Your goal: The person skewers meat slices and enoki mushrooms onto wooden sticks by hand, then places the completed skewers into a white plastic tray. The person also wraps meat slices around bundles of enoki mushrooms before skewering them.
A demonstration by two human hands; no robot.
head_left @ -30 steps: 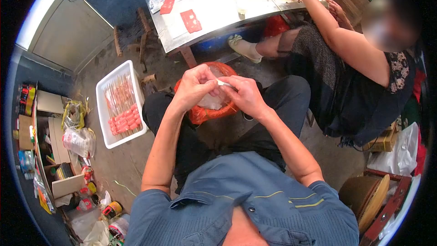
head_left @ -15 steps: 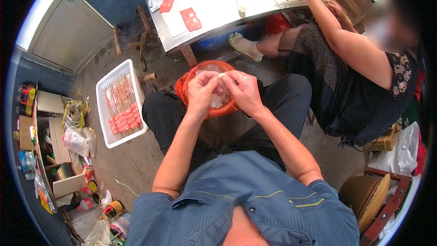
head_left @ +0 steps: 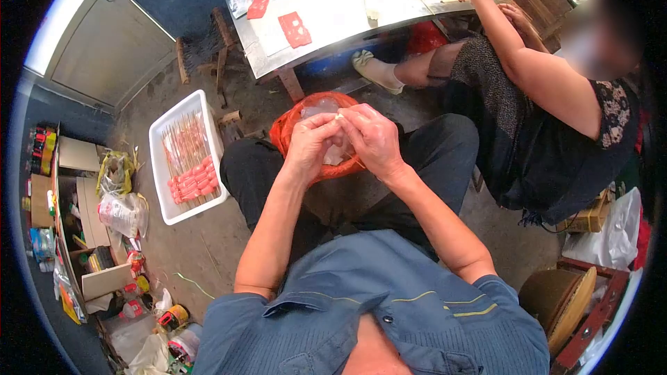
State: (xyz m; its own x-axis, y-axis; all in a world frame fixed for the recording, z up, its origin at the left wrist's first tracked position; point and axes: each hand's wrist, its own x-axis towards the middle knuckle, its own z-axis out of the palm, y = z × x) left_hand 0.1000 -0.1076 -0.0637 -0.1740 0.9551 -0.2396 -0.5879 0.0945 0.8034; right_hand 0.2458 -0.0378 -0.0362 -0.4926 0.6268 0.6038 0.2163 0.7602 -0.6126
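Both hands meet above an orange basket [head_left: 280,130] between my knees, which holds whitish, translucent plastic or contents. My left hand [head_left: 311,140] is closed in a pinch, its fingertips at a tiny pale piece [head_left: 339,117]. Against the same piece press the thumb and fingers of my right hand [head_left: 373,137], also closed; what else is inside this hand is hidden. To the left, a white tray [head_left: 164,203] on the floor carries rows of thin skewers [head_left: 186,140] with pink-red pieces [head_left: 194,182] at their near ends.
A table [head_left: 333,31] ahead bears red sheets, thin sticks and reddish-brown food pieces. Another person [head_left: 535,90] sits at the right, one arm over the table. Bottles and bags [head_left: 125,214] crowd the left side. A round wooden object [head_left: 570,305] stands at lower right.
My right hand's fingers have shifted slightly over the fingertips of my left. The whole view has moved a little; the tray and table otherwise look the same.
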